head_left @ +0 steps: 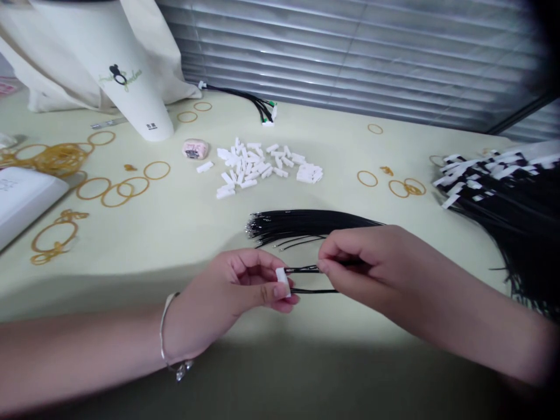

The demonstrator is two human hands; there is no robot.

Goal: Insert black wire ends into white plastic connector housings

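Left hand (pixel 245 286) pinches a small white connector (pixel 283 282) between thumb and forefinger, just above the near tabletop (pixel 175 233) edge. Right hand (pixel 363 262) closed on thin black wires (pixel 306 269), fingertips pinching them right at the connector's open end; a second wire (pixel 312 290) runs from the connector's lower side under the right hand. Wire ends touching or in the connector, can't tell how deep. Behind the hands, loose black wire bundle (pixel 301 224) with bare tips pointing left. Further back, pile of white connectors (pixel 258 166), small pink object (pixel 195 149) beside it. Rubber bands (pixel 114 189) scattered left and right. Finished harnesses (pixel 503 186) heaped at right edge, white tags on them. Tote bag (pixel 79 58) and white cone-shaped stand (pixel 131 87) top left, one more harness (pixel 262 108) by the blinds. Risks, judged: wire tip likely bends or misses its slot if pushed off-axis, since the wire is thin and limp; connector could twist or pop out of the light two-finger pinch; a wire may go in the wrong cavity, slots too small to see; partial seating could let it pull out later.
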